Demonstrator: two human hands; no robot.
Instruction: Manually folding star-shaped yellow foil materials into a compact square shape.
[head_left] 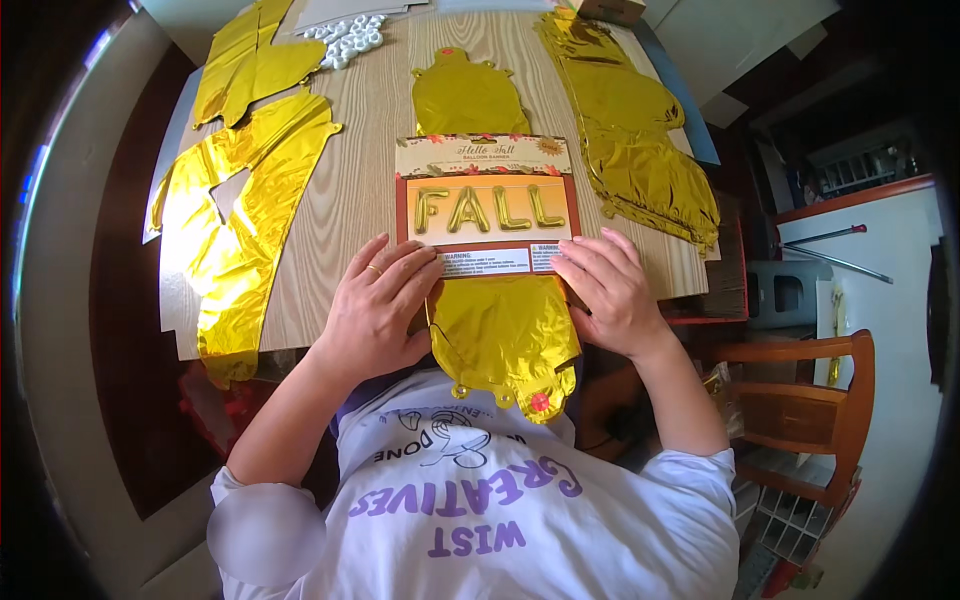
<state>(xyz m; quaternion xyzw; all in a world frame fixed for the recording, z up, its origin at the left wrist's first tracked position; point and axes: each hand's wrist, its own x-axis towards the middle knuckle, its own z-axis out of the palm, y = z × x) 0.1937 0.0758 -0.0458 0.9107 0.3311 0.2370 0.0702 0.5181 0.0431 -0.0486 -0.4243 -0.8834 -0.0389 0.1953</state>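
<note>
At mid-frame, my left hand (383,300) and right hand (612,292) curve over the lower corners of the printed card (487,207), whether pinching I cannot tell, and light, even pressure should keep it square across the gold foil (500,325).

Left forearm (290,410) bare, slanting up and inward from lower left of frame. Left hand (385,300) left of centre, back uppermost, fingers slightly bent, pointing up and right; thumb set lower. Right forearm (688,400) bare, slanting inward from lower right. Right hand (612,290) right of centre, back uppermost, fingers pointing up and left. Hands apart, nearly level.
</note>
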